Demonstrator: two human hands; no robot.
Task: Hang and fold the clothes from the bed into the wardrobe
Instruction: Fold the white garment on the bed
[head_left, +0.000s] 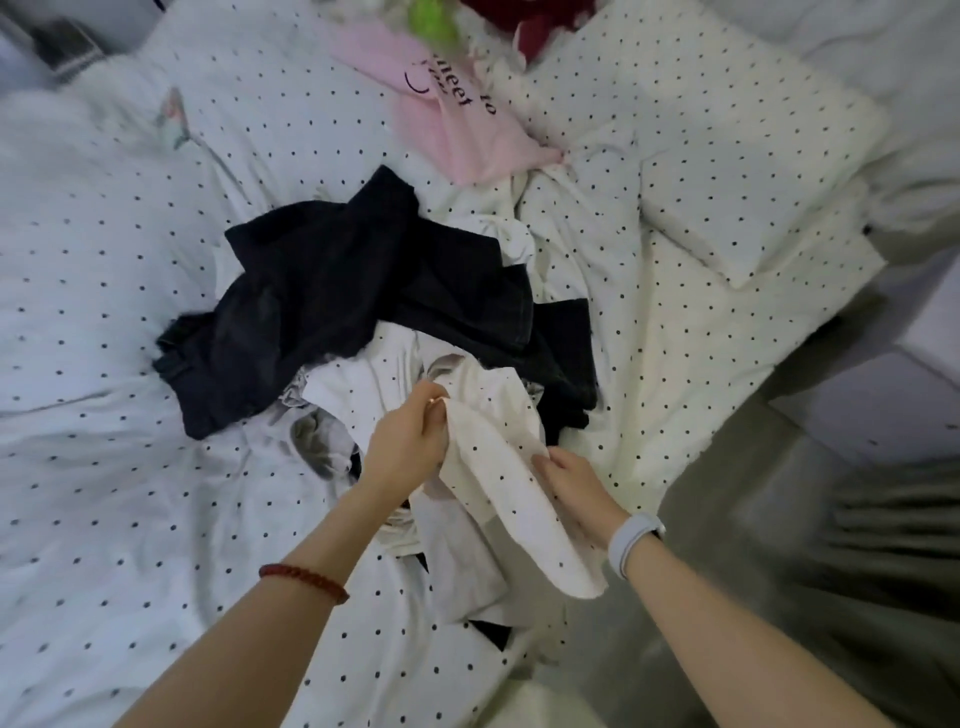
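White bed sheet with small black dots (104, 260) covering the mattress. Rectangular pillow in matching dotted white fabric (727, 156), upper right, lying on the sheet. Grey tiled floor (727, 519) beside the bed, lower right.

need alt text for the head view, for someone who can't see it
Both hands, left hand and right hand, hold a cream dotted cloth above a dotted bed. A dark garment pile lies beyond it, with a pink top further back.
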